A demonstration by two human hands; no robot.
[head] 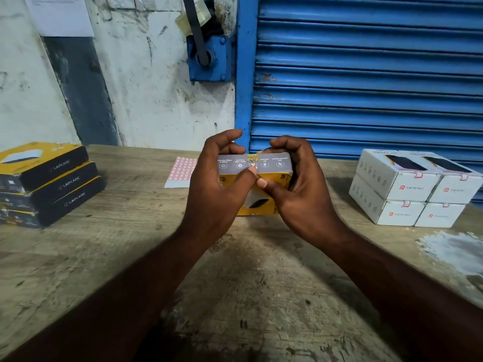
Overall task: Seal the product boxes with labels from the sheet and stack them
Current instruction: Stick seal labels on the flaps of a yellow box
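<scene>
A yellow and grey product box (271, 165) stands on edge at the middle of the wooden table (235, 270), its grey end face turned up toward me. My left hand (219, 178) grips its left side, thumb pressing on the front edge of the grey face. My right hand (298, 184) wraps its right side, thumb tip meeting the left thumb at that edge. Behind my left hand lies the sheet of red-bordered labels (180, 171), partly hidden. Three yellow and black boxes (47, 184) are stacked at the left.
White boxes (410, 186) with red labels over their flaps sit stacked two high at the right. A blue roller shutter (366, 74) and a stained wall (143, 74) close off the back of the table. A pale wet-looking patch (449, 252) marks the table's right edge.
</scene>
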